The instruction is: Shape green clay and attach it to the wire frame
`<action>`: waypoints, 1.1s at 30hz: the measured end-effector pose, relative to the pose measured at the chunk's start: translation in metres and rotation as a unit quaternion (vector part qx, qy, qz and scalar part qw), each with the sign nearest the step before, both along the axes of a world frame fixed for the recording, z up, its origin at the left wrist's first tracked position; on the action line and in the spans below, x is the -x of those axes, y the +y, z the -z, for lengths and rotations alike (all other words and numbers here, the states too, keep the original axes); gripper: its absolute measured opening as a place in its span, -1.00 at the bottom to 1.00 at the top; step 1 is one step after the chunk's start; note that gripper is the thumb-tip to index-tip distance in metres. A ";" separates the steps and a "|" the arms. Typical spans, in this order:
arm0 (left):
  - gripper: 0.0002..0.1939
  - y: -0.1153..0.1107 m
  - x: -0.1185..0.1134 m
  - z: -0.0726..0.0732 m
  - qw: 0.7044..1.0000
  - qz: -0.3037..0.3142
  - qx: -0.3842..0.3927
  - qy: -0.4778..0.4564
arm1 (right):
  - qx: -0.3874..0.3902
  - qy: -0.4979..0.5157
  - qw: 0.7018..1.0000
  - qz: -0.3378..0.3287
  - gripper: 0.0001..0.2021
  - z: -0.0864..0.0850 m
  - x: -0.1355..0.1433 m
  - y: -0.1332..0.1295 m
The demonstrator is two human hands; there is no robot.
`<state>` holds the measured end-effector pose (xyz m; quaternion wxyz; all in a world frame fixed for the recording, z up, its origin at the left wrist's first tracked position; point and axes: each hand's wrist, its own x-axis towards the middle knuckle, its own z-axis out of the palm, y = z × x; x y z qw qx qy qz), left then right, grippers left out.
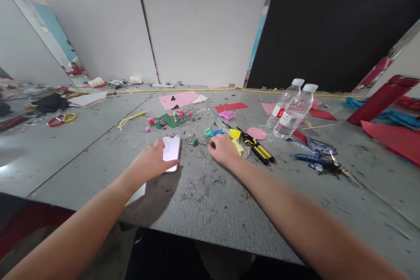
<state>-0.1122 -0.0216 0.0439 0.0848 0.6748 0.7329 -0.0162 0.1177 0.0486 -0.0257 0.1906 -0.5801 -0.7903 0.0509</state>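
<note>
On the grey table (210, 201) lies a phone (171, 153) with a lit white screen. My left hand (152, 161) rests over its left side, thumb and fingers apart, the thumb across the lower screen. My right hand (223, 150) is closed in a pinch near the end of a thin wire that runs to a small green piece (194, 141); what sits between the fingertips is too small to make out. Blue clay (216, 133) and a yellow packet (235, 134) lie just beyond my right hand. Black and yellow pliers (257, 146) lie to its right.
Two water bottles (290, 116) stand at the right, near a leaning red flask (382, 99). Colourful beads and pins (177, 118), pink paper (179, 99) and red paper (231, 107) lie further back. Red and yellow pliers (62, 119) are at left.
</note>
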 end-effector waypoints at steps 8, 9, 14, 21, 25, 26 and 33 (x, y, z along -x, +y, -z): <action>-0.29 0.070 0.029 -0.034 0.976 -0.029 0.152 -0.155 | -0.010 -0.014 1.000 0.020 -0.82 0.007 -0.023 0.013; -0.31 0.077 0.031 -0.034 0.977 -0.031 0.150 -0.151 | -0.011 -0.015 1.000 0.021 -0.82 0.008 -0.022 0.013; -0.23 0.089 0.037 -0.018 0.983 -0.011 0.131 -0.125 | -0.016 -0.016 1.000 0.019 -0.84 0.008 -0.020 0.010; -0.23 0.084 0.035 -0.005 0.975 -0.058 0.099 -0.190 | -0.016 -0.012 0.999 0.028 -0.82 0.009 -0.018 0.010; -0.11 0.076 0.024 -0.001 0.989 -0.016 0.069 -0.130 | -0.014 -0.011 0.999 0.026 -0.83 0.010 -0.016 0.009; -0.12 0.075 0.023 -0.001 0.991 -0.008 0.066 -0.119 | -0.015 -0.011 0.999 0.026 -0.83 0.011 -0.016 0.009; -0.10 0.084 0.038 0.004 0.982 -0.009 0.103 -0.157 | -0.015 -0.003 1.000 0.024 -0.84 0.011 -0.016 0.009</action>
